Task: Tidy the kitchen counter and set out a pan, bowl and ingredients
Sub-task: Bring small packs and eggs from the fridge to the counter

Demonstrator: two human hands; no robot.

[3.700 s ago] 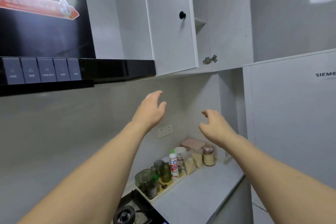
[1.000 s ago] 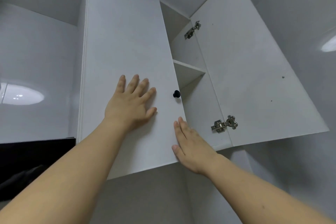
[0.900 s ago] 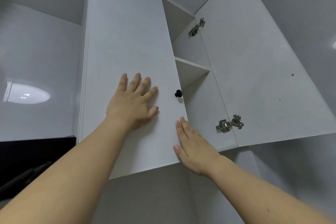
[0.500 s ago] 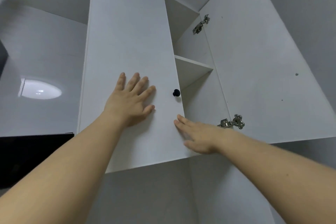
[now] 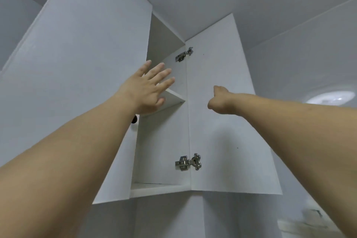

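The left grip [image 5: 146, 91] is reaching flat-fingered toward the shelf [image 5: 174, 97]; the right grip [image 5: 219, 100] is curling beside the door [image 5: 222, 131], holding nothing

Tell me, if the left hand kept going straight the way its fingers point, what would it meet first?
Probably the cabinet's inner wall above the shelf. The left hand, fingers straight, points up and right into the open cabinet, past the left door's edge. Depth is hard to judge.
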